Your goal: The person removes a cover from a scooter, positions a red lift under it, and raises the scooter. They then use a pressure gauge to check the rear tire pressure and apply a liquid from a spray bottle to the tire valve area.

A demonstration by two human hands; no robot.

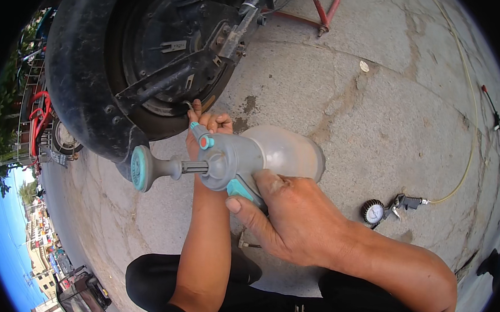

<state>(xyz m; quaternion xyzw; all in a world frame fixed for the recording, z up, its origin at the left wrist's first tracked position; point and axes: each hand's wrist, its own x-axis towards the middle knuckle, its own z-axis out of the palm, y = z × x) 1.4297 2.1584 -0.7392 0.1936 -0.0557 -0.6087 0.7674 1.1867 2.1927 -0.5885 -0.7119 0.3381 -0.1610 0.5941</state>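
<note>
My right hand [292,211] is wrapped round the grip of a pump spray bottle [262,154], with the thumb by its teal trigger. The bottle lies tilted sideways in the air, its cloudy clear body to the right. Its grey pump handle with a teal cap points left, and its nozzle is aimed toward the wheel. Beyond the bottle, my left hand [214,123] reaches to the scooter wheel [159,121]. Its fingertips pinch at a small bent valve stem [187,105] by the rim. The bottle partly covers my left wrist.
A black fender [84,86] curves over the wheel. Red stand legs [325,13] rest on the concrete ground [368,123]. At the right lie a tyre inflator with a gauge [373,211], its yellowish hose [469,154] and a red-tipped tool [499,121]. A small fitting [248,244] sits near my knees.
</note>
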